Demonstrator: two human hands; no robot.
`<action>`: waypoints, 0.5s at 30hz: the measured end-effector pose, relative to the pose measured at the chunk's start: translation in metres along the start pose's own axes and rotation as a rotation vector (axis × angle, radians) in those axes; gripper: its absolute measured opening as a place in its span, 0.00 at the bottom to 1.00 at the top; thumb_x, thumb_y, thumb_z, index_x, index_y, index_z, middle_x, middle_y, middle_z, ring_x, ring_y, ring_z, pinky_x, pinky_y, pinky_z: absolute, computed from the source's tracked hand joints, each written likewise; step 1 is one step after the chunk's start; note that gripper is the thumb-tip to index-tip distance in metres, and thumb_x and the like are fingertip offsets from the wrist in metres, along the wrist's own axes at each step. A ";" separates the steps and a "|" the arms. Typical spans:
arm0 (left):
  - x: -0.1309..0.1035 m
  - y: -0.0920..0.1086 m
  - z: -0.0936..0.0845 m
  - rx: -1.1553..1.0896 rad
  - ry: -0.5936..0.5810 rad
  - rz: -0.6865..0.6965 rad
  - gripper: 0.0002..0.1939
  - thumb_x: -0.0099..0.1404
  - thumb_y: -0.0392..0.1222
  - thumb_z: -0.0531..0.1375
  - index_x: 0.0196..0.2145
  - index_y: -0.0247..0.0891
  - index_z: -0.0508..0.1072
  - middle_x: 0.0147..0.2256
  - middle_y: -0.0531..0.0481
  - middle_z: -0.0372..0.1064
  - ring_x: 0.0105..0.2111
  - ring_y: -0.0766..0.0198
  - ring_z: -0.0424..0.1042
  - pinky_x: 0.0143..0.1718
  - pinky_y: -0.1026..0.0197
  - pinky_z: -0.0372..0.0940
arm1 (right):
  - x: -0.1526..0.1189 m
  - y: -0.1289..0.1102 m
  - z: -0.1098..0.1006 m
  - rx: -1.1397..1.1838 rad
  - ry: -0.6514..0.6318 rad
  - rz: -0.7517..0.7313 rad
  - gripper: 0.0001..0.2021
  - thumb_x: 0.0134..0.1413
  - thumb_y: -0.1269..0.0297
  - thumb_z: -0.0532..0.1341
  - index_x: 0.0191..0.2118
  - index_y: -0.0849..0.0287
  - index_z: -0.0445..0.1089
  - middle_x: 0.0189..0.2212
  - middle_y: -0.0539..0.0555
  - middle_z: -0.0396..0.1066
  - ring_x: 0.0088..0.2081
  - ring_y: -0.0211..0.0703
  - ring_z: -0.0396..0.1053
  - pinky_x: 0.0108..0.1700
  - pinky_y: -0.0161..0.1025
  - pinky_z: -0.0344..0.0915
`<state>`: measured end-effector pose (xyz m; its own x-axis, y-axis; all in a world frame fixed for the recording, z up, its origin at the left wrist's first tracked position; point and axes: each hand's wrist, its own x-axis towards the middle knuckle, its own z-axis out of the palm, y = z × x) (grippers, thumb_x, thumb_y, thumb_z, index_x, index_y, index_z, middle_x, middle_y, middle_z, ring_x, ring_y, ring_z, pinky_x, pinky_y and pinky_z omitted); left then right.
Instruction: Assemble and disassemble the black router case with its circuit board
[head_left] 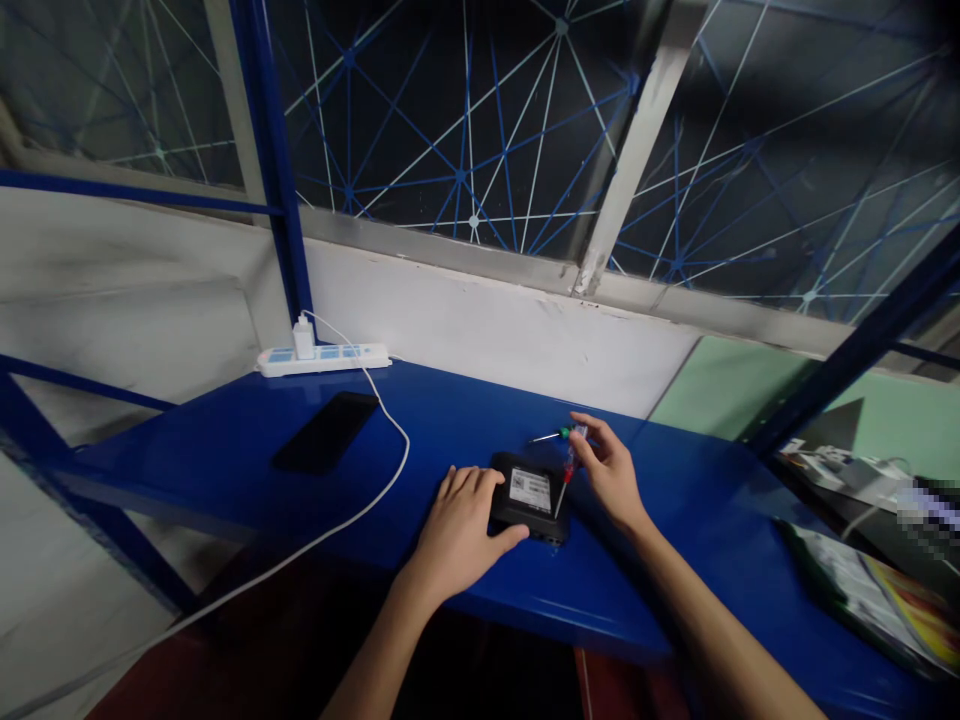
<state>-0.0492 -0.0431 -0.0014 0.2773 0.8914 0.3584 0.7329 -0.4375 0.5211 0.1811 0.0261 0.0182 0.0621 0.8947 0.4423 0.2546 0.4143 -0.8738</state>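
Observation:
On the blue table (480,400) lies a small black box (517,518) with a white printed label (530,489) facing up. My left hand (463,530) rests against its left side, fingers bent around the edge and thumb along the near side. A screwdriver (568,474) with a clear and red handle is pinched in my right hand (607,468). Its tip points down at the box's right near corner. Just behind the box lies a second screwdriver (553,436) with a green part, its handle partly hidden by my right hand.
A black phone (328,432) lies at the left. Behind it is a white power strip (324,358) with a plug, whose white cable (407,450) runs across the table's left part. A colourful package (877,590) lies at the right. Blue posts (274,160) frame the table.

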 end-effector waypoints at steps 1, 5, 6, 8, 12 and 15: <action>0.000 0.000 0.000 0.001 0.002 0.001 0.21 0.61 0.50 0.68 0.48 0.42 0.67 0.48 0.45 0.70 0.52 0.46 0.67 0.60 0.39 0.56 | 0.000 0.000 0.000 -0.005 0.005 -0.005 0.21 0.57 0.50 0.65 0.51 0.56 0.71 0.31 0.48 0.67 0.26 0.36 0.65 0.31 0.37 0.65; 0.000 -0.001 0.002 -0.001 0.009 0.008 0.21 0.62 0.50 0.67 0.48 0.42 0.67 0.47 0.45 0.70 0.52 0.46 0.67 0.60 0.39 0.56 | 0.000 0.000 0.000 0.005 0.000 0.013 0.21 0.59 0.48 0.62 0.51 0.56 0.71 0.30 0.48 0.69 0.26 0.38 0.67 0.32 0.39 0.68; 0.000 -0.001 0.002 -0.002 0.010 0.010 0.21 0.62 0.50 0.67 0.48 0.42 0.67 0.47 0.45 0.70 0.51 0.46 0.67 0.60 0.39 0.56 | 0.000 0.000 -0.001 0.020 -0.007 0.030 0.21 0.60 0.48 0.61 0.52 0.56 0.71 0.32 0.50 0.71 0.26 0.40 0.69 0.33 0.41 0.69; 0.000 -0.002 0.003 -0.004 0.012 0.014 0.21 0.62 0.50 0.67 0.48 0.42 0.67 0.47 0.45 0.70 0.51 0.46 0.67 0.60 0.39 0.56 | 0.000 0.001 -0.002 0.070 -0.027 0.070 0.23 0.60 0.47 0.59 0.54 0.57 0.70 0.39 0.55 0.75 0.28 0.42 0.72 0.35 0.43 0.72; 0.000 -0.003 0.003 -0.007 0.015 0.015 0.21 0.62 0.51 0.67 0.48 0.43 0.67 0.48 0.45 0.70 0.52 0.46 0.67 0.60 0.38 0.56 | 0.000 0.000 -0.001 0.150 -0.059 0.118 0.26 0.60 0.48 0.58 0.58 0.58 0.68 0.46 0.59 0.75 0.29 0.43 0.74 0.35 0.45 0.73; 0.000 -0.001 0.001 -0.007 0.008 0.012 0.21 0.62 0.51 0.67 0.48 0.42 0.67 0.48 0.45 0.70 0.52 0.46 0.67 0.61 0.39 0.55 | 0.000 0.001 0.000 0.078 -0.051 0.089 0.27 0.59 0.47 0.61 0.59 0.58 0.68 0.42 0.56 0.75 0.28 0.40 0.72 0.34 0.42 0.71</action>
<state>-0.0496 -0.0428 -0.0031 0.2807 0.8853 0.3708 0.7250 -0.4487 0.5226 0.1812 0.0263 0.0175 0.0317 0.9349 0.3535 0.1742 0.3431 -0.9230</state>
